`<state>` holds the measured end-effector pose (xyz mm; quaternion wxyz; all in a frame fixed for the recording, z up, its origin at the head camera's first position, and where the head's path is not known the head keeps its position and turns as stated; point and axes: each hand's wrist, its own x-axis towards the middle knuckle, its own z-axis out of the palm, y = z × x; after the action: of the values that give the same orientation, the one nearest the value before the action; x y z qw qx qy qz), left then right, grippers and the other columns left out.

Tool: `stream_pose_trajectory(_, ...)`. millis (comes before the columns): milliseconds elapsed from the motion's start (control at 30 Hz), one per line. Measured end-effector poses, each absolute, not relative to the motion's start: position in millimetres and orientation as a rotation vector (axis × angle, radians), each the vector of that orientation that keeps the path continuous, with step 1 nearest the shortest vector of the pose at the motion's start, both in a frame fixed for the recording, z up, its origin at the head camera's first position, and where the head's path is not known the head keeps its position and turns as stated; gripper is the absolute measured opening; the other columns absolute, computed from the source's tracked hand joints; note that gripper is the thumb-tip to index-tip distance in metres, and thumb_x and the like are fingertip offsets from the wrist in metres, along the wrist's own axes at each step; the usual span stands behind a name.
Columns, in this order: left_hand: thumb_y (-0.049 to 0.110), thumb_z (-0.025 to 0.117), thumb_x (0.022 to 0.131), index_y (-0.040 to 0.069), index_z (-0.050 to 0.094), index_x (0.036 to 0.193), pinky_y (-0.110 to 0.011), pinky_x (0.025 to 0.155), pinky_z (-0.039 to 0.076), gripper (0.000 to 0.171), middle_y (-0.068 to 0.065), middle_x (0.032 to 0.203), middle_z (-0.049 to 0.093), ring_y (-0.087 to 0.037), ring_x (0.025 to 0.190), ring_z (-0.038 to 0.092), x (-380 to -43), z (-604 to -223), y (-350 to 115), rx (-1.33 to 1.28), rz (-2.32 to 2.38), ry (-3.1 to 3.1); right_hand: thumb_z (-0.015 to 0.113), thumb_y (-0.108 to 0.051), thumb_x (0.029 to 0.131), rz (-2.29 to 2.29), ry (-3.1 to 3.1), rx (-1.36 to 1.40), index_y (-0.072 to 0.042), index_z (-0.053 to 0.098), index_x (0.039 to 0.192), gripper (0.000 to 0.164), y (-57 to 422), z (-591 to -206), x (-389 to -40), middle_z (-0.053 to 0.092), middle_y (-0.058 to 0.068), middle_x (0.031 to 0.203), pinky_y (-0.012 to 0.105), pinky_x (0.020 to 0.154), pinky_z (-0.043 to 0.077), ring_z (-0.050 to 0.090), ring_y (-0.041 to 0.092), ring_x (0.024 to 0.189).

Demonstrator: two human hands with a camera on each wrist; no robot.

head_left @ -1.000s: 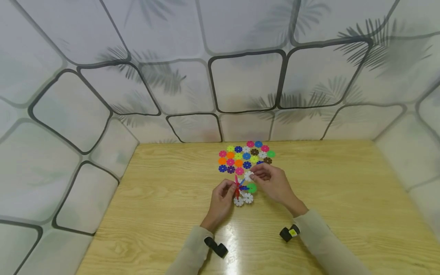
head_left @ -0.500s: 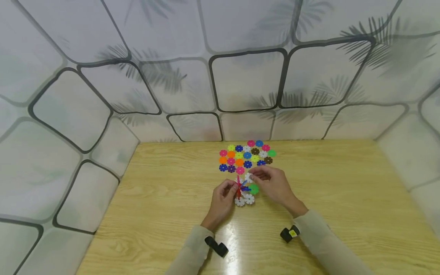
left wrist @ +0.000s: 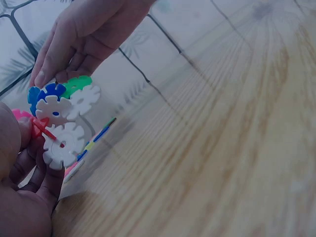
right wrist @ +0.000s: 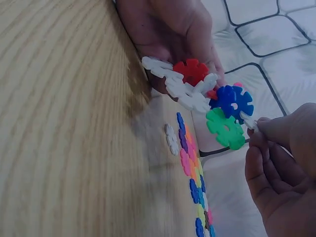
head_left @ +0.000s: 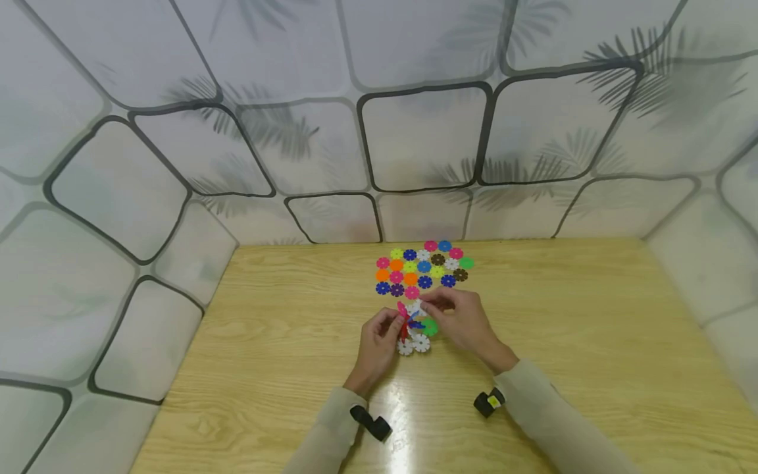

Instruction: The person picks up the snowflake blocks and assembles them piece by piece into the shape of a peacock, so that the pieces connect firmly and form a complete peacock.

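Slotted plastic snowflake discs, joined into a cluster, are held above the table by my left hand [head_left: 378, 345], whose thumb and fingers grip its red and pink side. Part of that grip is hidden behind the discs. White discs [left wrist: 63, 144] hang at the near end, and a green disc [right wrist: 225, 129] sticks out toward the right. My right hand [head_left: 464, 324] pinches a white disc [right wrist: 249, 121] between thumb and fingertips. That disc's edge meets the blue disc [right wrist: 232, 102] of the cluster.
Loose discs of many colours [head_left: 410, 279] lie flat in rows toward the back of the wooden table [head_left: 266, 368]. One white disc [right wrist: 171, 139] lies apart from them, under the cluster. A patterned wall [head_left: 426, 145] rises behind the table's far edge.
My right hand has moved left with the white disc, closer to the cluster. The cluster has shifted slightly left and its pink and red discs have tilted. My left hand keeps its grip.
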<state>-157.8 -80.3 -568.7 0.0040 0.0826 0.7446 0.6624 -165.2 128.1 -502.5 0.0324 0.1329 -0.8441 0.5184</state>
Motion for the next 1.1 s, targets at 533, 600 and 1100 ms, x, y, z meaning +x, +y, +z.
stream_pose_trajectory(533, 0.012, 0.057, 0.114, -0.002, 0.068, 0.113, -0.020, 0.085, 0.053, 0.018, -0.011, 0.104, 0.068, -0.010, 0.092, 0.062, -153, -569, -75, 0.222, 2.100, 2.284, 0.059, -0.018, 0.114, 1.529, -2.661, 0.813, -0.009, 0.070, 0.144, 0.034, 133, -508, -189, 0.061, 0.015, 0.156, 0.065, 0.117, 0.048, 0.056, 0.038, 0.144)
stream_pose_trajectory(600, 0.011, 0.058, 0.113, -0.002, 0.069, 0.113, -0.020, 0.084, 0.053, 0.017, -0.010, 0.102, 0.068, -0.010, 0.091, 0.061, -154, -569, -75, 0.243, 2.096, 2.301, 0.059, -0.015, 0.113, 1.466, -2.687, 0.962, -0.010, 0.069, 0.146, 0.035, 129, -500, -191, 0.060, 0.014, 0.160, 0.071, 0.122, 0.040, 0.050, 0.041, 0.151)
stream_pose_trajectory(1100, 0.010, 0.061, 0.112, -0.003, 0.074, 0.109, -0.018, 0.078, 0.051, 0.018, -0.022, 0.101, 0.073, -0.006, 0.087, 0.062, -154, -565, -74, 0.280, 2.113, 2.345, 0.079, -0.017, 0.101, 1.298, -2.898, 0.866, -0.007, 0.079, 0.123, 0.024, 120, -485, -192, 0.082, 0.005, 0.119, 0.058, 0.110, 0.056, 0.073, 0.031, 0.121)
